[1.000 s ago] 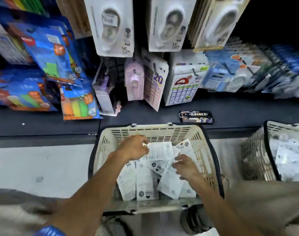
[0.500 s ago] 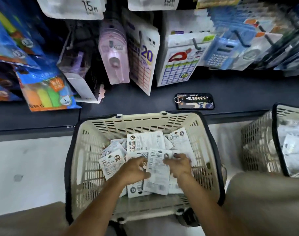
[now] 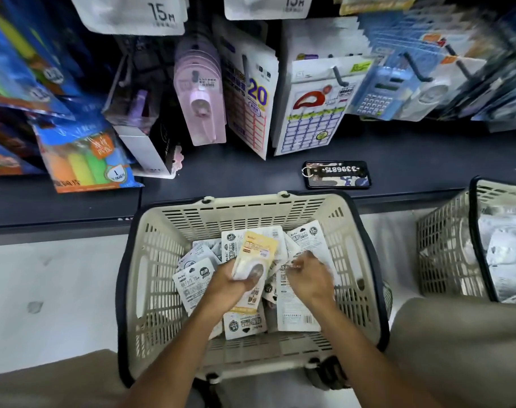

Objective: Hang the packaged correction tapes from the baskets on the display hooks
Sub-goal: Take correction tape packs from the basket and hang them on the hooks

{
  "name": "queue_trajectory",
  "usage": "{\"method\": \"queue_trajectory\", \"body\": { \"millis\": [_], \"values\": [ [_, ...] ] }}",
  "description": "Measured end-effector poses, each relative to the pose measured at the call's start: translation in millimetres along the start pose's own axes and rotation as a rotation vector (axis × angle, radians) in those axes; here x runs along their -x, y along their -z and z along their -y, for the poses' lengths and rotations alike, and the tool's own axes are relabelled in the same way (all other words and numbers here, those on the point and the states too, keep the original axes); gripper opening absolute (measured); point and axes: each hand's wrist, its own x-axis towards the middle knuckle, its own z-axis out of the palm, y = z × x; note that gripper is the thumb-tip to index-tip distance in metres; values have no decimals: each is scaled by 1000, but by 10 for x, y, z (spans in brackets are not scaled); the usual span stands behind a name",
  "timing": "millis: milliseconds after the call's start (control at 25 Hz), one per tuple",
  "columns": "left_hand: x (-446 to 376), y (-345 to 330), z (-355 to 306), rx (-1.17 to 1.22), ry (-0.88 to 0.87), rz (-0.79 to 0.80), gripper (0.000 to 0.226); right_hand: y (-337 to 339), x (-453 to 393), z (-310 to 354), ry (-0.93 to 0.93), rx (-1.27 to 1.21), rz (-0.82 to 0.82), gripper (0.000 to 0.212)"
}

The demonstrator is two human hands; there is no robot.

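Observation:
A beige basket (image 3: pixel 168 228) on the floor in front of me holds several white correction tape packs (image 3: pixel 193 282) in a loose pile. My left hand (image 3: pixel 230 285) grips a yellow-fronted correction tape pack (image 3: pixel 258 254), lifted a little above the pile. My right hand (image 3: pixel 308 275) is blurred, down among the white packs on the pile's right side, fingers curled over one. Display hooks (image 3: pixel 339 76) stick out above the dark shelf, loaded with other hanging goods.
A second basket (image 3: pixel 445 248) with more white packs stands at the right. A phone with a key tag (image 3: pixel 336 175) lies on the dark shelf ledge (image 3: pixel 427 160). Pink tape packs (image 3: pixel 199 92), label sheets (image 3: pixel 255 98), and calculators (image 3: pixel 380 95) hang above. My knees flank the basket.
My left hand has picked a yellow-fronted pack out of the pile and raised it. My right hand has shifted right within the basket. The view has tilted down slightly.

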Motion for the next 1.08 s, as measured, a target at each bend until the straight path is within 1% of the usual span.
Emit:
{"method": "queue_trajectory", "body": {
  "millis": [40,80,120,160,200,240,320,400,480,600,680,720,760,840,880,920,1000,1040,1080],
  "values": [
    [-7,43,25,16,49,-24,25,24,21,-155,-39,258,-57,37],
    [-20,85,52,37,81,-43,27,19,56,-258,-63,382,-49,53],
    [-34,120,70,64,97,-64,28,-24,77,-323,-69,400,-33,67],
    [-52,134,78,82,104,-84,27,-97,68,-355,-53,342,-31,77],
    [-54,136,72,93,102,-98,23,-172,52,-365,-42,238,-49,82],
    [-51,128,66,92,98,-100,19,-223,23,-354,-54,101,-83,81],
    [-34,94,70,74,98,-92,18,-263,-45,-335,-173,-147,-115,69],
    [-21,80,96,37,97,-100,25,-276,-116,-378,-321,-306,-64,59],
    [-11,79,98,26,92,-98,30,-298,-118,-423,-413,-468,18,46],
    [-7,106,98,19,87,-121,32,-419,-94,-415,-524,-583,92,25],
    [0,121,96,25,84,-132,31,-473,-38,-358,-531,-610,74,15],
    [1,125,85,34,82,-142,29,-452,-1,-305,-498,-599,26,14],
    [-9,135,80,46,71,-151,25,-400,34,-245,-436,-524,-46,15],
    [-24,147,48,28,50,-150,14,-221,112,-114,-258,-230,-235,22],
    [-23,139,18,8,46,-137,10,-136,166,-5,-161,-160,-282,28],
    [-22,115,-8,-4,45,-103,7,-72,220,125,-87,-186,-244,33],
    [-3,65,-56,11,46,-1,5,-46,329,387,-5,-360,8,35],
    [3,68,-71,46,54,37,10,-58,377,493,9,-409,154,33],
    [-9,107,-44,90,64,55,19,-85,395,565,30,-413,257,34]
  ]
}}
